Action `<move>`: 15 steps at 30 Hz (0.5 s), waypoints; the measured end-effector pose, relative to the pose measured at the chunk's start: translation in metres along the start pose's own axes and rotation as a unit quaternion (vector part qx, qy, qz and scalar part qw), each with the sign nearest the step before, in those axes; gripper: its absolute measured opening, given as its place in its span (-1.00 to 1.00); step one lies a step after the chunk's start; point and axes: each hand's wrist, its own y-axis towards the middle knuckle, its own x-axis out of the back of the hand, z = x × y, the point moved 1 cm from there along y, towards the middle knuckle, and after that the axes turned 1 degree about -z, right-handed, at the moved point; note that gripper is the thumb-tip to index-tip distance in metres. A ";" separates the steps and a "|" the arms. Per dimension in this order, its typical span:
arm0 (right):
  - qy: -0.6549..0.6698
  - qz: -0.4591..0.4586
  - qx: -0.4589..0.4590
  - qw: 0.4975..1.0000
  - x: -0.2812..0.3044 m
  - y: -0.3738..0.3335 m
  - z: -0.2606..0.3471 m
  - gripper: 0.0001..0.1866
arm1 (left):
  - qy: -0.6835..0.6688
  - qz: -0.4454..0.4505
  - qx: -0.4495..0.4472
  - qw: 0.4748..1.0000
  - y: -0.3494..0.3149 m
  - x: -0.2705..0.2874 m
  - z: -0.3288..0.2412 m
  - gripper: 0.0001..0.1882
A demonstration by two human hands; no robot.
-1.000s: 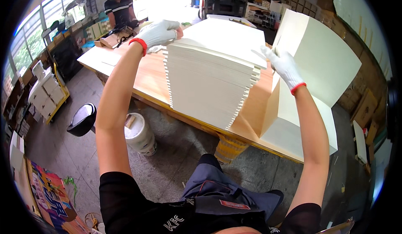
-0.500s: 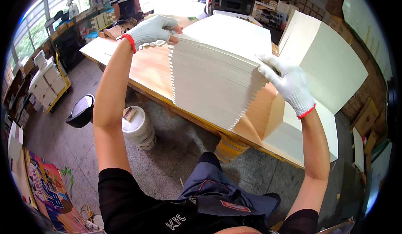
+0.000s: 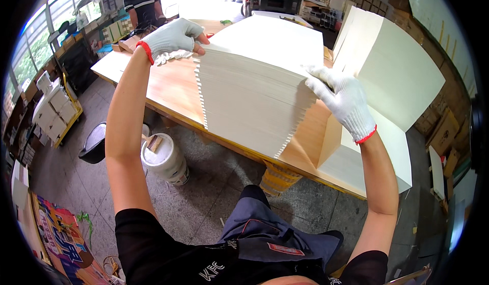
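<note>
A thick stack of pale board sheets (image 3: 249,96) stands on the wooden table, its many edges facing me and small notches along both sides. My left hand (image 3: 174,37), in a white glove with a red cuff and bare fingertips, holds the stack's upper left corner. At its upper right corner is my gloved right hand (image 3: 338,94), with the fingers over the top and the thumb against the front. A crumpled white cloth or glove (image 3: 174,56) lies beneath my left wrist.
The table (image 3: 173,88) has a yellowish edge. Large white boards (image 3: 402,71) stand at the right. Below are a white bucket (image 3: 173,165) with a brush (image 3: 154,142) on it, a black container (image 3: 93,142) and a yellow woven basket (image 3: 279,179). Another person (image 3: 142,4) is beyond the table.
The whole view has shifted slightly, so the hands and stack sit a little farther left. The stack's upper layers look more even. Both hands keep their places at its corners.
</note>
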 end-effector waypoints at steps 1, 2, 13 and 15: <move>0.001 -0.006 0.008 1.000 0.000 -0.001 -0.001 -0.60 | -0.003 0.002 -0.003 1.000 0.002 -0.001 0.001 -0.63; 0.006 -0.012 0.019 1.000 0.000 0.000 -0.001 -0.60 | -0.004 0.002 -0.003 1.000 0.000 0.000 -0.001 -0.63; 0.013 0.007 0.014 1.000 0.001 0.000 -0.002 -0.61 | 0.017 -0.028 -0.005 0.999 -0.001 -0.002 0.002 -0.61; 0.010 0.011 0.012 1.000 0.001 0.001 -0.003 -0.61 | 0.008 -0.025 -0.005 1.000 0.000 -0.002 0.003 -0.60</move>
